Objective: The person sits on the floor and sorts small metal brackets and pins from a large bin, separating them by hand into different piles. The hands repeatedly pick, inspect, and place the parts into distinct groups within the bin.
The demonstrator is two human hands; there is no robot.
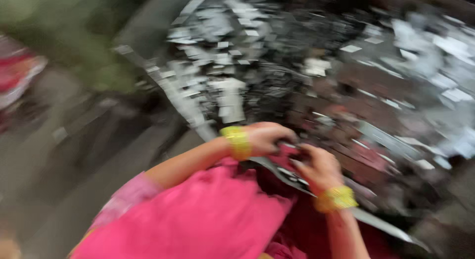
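Closest in, a pink garment fills the lower middle, a yellow bangle on each wrist. Just past it both hands meet on a thin grey sheet, a flat strip running from between the hands down toward the lower right. The left hand is curled over its upper end; the right hand pinches it from the side, fingers closed on it. The picture is badly blurred, so the exact hold is hard to read.

The sheet looks light and thin, probably stiff but bendable, likely with sharp edges; holding it by the flat faces near an end seems safest.

Beyond lies a heap of scraps, pale and dark cut pieces spread loosely. I can make out no container.
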